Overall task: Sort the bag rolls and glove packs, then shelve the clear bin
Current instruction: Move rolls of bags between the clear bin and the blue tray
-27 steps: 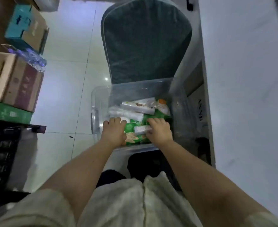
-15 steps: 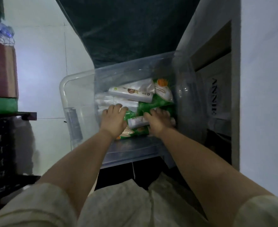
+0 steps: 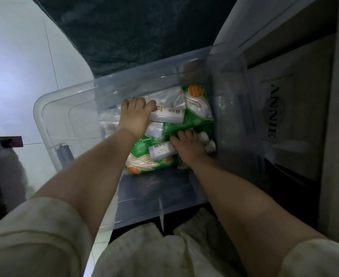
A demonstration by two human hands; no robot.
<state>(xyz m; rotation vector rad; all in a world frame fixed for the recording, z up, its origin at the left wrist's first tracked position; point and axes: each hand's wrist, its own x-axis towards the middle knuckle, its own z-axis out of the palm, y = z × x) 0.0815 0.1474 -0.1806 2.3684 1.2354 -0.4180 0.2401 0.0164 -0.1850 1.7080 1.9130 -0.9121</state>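
A clear bin (image 3: 44, 108) sits on the floor in front of me, holding white bag rolls and green glove packs. My left hand (image 3: 135, 115) reaches to the far side and grips the end of a white bag roll (image 3: 169, 115). My right hand (image 3: 188, 145) lies on the near right of the pile, fingers curled over small white rolls (image 3: 209, 142), beside another white roll (image 3: 160, 150). Green glove packs lie under both hands: one (image 3: 144, 160) at the front, one (image 3: 197, 104) at the back right.
A dark green padded chair back (image 3: 136, 31) stands just beyond the bin. A grey cabinet (image 3: 328, 116) with an open compartment and a white box marked ANNIE (image 3: 274, 110) is on the right. White tiled floor (image 3: 14, 66) lies to the left.
My left hand has moved away from me, from the near packs to the white roll at the back. My head has come closer over the bin. The right hand has shifted slightly right.
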